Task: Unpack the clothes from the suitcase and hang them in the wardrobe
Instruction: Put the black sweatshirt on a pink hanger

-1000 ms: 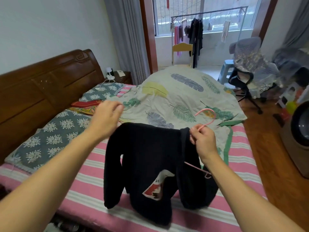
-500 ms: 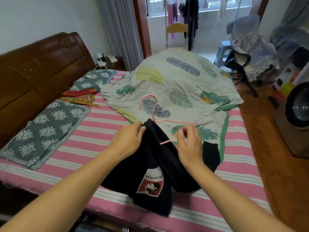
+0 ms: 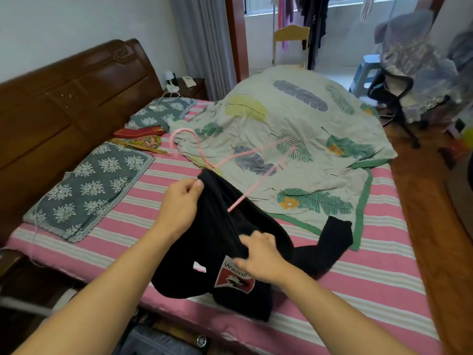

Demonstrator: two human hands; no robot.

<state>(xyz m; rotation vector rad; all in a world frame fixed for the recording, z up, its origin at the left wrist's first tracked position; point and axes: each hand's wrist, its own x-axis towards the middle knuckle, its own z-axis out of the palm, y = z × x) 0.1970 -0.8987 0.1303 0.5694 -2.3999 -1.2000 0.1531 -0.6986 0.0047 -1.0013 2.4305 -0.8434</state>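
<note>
Over the striped bed (image 3: 358, 285), the left hand (image 3: 179, 206) pinched the black sweater (image 3: 217, 226) at its neck while the right hand (image 3: 261, 257) gripped bunched fabric, a pink hanger (image 3: 240, 156) poking out.

Both bare forearms reach forward — the left hand (image 3: 179, 203) pinches with thumb and fingers, the right hand (image 3: 261, 257) curls closed lower down.

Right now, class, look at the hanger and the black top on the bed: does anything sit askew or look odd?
Yes. The pink hanger is only partly inside the black top: one arm is in the cloth, the hook and the other arm lie bare on the leaf quilt. The left hand and right hand bunch the cloth.
</note>
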